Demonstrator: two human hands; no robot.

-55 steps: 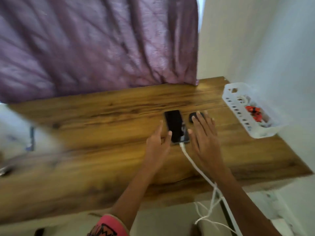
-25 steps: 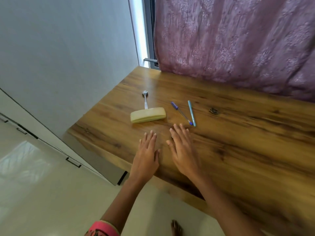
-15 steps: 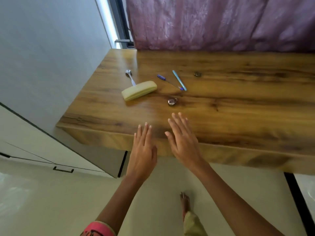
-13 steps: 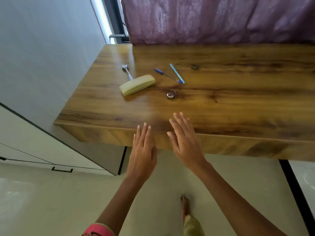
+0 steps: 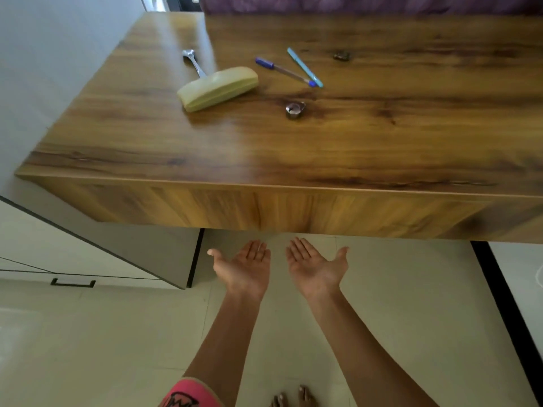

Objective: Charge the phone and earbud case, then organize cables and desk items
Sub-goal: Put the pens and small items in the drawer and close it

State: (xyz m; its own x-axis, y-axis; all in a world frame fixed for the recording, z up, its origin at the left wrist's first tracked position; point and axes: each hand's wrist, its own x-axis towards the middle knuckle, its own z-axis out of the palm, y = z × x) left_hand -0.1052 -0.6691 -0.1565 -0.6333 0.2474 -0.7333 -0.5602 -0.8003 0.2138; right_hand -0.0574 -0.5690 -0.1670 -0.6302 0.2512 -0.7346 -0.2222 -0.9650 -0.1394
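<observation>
On the left part of the wooden desk [image 5: 293,148] lie a pale yellow case [image 5: 217,88], a metal spoon [image 5: 194,62] partly under it, a purple-capped pen [image 5: 283,71], a light blue pen [image 5: 304,67] and a small round metal object [image 5: 294,109]. My left hand [image 5: 245,267] and my right hand [image 5: 316,265] are held palms up, fingers straight, side by side below the desk's front edge, empty. The phone, earbud case and cables are out of view.
A small dark object [image 5: 340,56] sits further back on the desk. A purple curtain [image 5: 367,2] hangs behind. A grey wall panel and a white drawer with a black handle [image 5: 73,282] stand at the left. Below is tiled floor, with toes [image 5: 293,399] visible.
My view swung from the phone side to the desk's left end. Both hands drew back off the desk top, dropped below its front edge and turned palms up.
</observation>
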